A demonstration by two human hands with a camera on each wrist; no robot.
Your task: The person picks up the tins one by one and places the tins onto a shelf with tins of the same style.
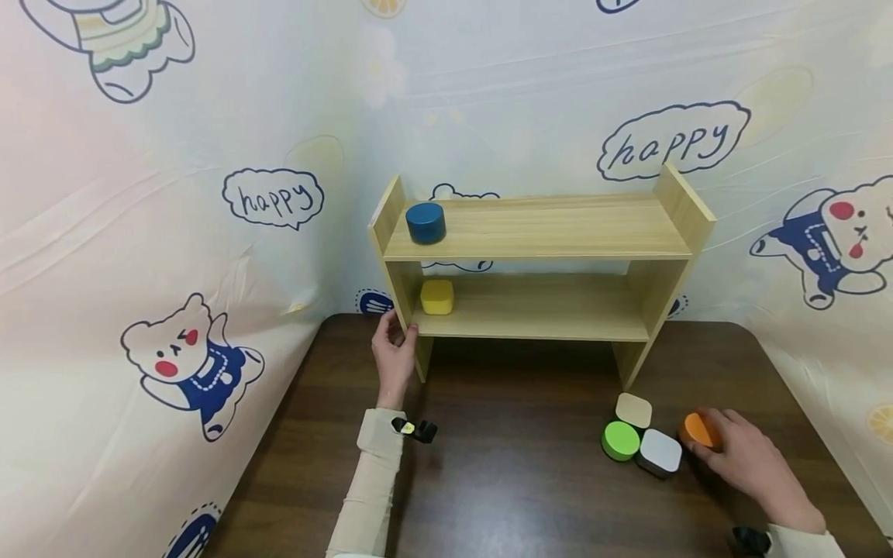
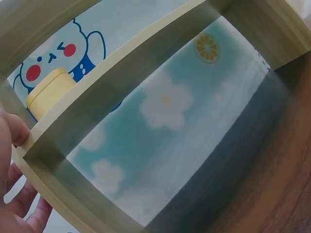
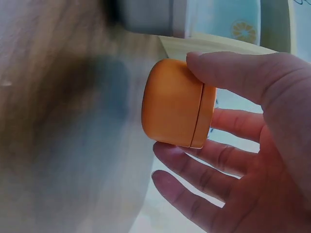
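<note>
A small two-tier wooden shelf (image 1: 537,306) stands at the back of the table. My left hand (image 1: 394,353) grips the lower front of its left side panel, with the thumb at the front edge and the fingers behind, as the left wrist view also shows. At the front right, my right hand (image 1: 749,461) holds a small round orange lidded tin (image 3: 172,104) between thumb and fingers. Beside it lie a white square tin (image 1: 660,452), a green round tin (image 1: 620,440) and a beige square tin (image 1: 634,410). Whether the orange tin touches the table is unclear.
A blue round tin (image 1: 425,223) sits at the left end of the upper tier. Below it, a yellow square tin (image 1: 437,297) sits on the lower tier's left end. Printed cloth (image 1: 279,263) surrounds the dark wooden table (image 1: 502,496) at the back and sides.
</note>
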